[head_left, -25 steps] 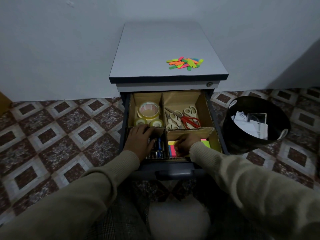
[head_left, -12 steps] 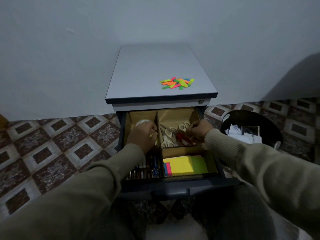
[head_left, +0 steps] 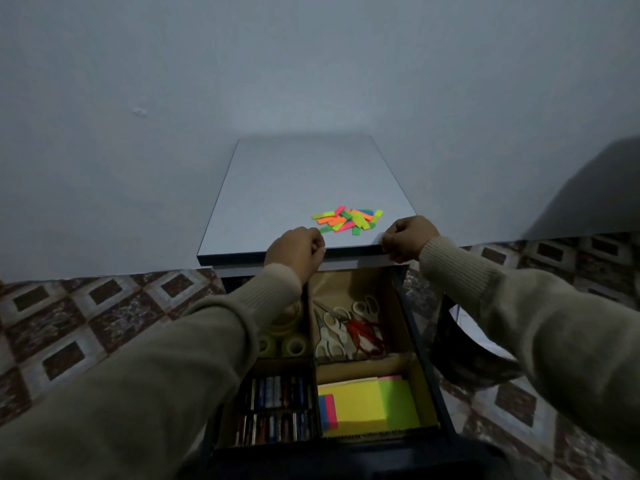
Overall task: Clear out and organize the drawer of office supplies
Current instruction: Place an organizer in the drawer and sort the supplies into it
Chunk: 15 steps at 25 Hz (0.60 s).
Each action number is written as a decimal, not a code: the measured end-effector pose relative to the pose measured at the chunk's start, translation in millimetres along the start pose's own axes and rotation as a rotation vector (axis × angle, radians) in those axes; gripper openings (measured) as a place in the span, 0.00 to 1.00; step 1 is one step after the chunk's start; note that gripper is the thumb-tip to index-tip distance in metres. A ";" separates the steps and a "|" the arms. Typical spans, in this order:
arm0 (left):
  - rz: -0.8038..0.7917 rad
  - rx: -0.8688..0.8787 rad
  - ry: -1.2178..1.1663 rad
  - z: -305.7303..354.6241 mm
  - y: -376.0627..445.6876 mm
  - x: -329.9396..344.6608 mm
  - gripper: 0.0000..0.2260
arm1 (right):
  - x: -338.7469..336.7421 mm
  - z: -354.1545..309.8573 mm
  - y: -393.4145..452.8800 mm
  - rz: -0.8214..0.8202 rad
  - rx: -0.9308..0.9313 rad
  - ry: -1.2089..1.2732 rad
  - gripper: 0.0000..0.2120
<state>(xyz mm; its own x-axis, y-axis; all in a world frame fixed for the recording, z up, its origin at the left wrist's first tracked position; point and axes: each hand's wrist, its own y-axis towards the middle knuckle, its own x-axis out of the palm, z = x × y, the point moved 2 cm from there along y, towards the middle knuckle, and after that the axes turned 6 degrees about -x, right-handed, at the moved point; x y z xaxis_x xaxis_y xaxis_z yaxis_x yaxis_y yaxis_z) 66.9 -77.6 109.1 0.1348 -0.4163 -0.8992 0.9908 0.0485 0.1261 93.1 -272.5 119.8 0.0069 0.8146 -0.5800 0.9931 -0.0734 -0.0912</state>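
Note:
The drawer (head_left: 430, 379) stands open, split by cardboard dividers. Tape rolls (head_left: 294, 346) lie back left, scissors (head_left: 341, 332) back right, pens (head_left: 277, 398) front left and sticky note pads (head_left: 363, 403) front right. A heap of small coloured tabs (head_left: 348, 220) lies on the grey cabinet top (head_left: 304, 181) near its front edge. My left hand (head_left: 294, 252) is at that edge, left of the tabs, fingers curled. My right hand (head_left: 408, 239) is at the front right corner, also curled. I see nothing in either hand.
A black waste bin (head_left: 450, 344) stands on the patterned floor (head_left: 86, 323) right of the drawer, mostly hidden by my right sleeve. A plain wall rises behind the cabinet.
Both hands have come up out of the drawer, from the rear compartments to the front edge of the cabinet top. The view has tilted upward.

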 end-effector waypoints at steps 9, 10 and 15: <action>-0.040 0.002 0.158 23.0 77.1 4.7 0.12 | 6.1 -14.4 56.5 0.045 -0.140 -0.258 0.08; -0.048 -0.003 0.169 25.0 83.8 7.7 0.12 | 8.8 -14.7 61.7 0.049 -0.147 -0.289 0.09; -0.105 -0.052 0.215 28.6 105.7 19.6 0.13 | 23.8 -14.9 77.2 0.045 -0.141 -0.393 0.14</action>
<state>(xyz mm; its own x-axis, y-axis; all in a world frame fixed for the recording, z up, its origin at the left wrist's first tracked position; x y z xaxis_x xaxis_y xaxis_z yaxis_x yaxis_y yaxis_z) 174.1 -106.6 116.7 0.0241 -0.2186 -0.9755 0.9979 0.0641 0.0103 171.7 -250.2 111.0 0.0329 0.5285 -0.8483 0.9993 -0.0026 0.0371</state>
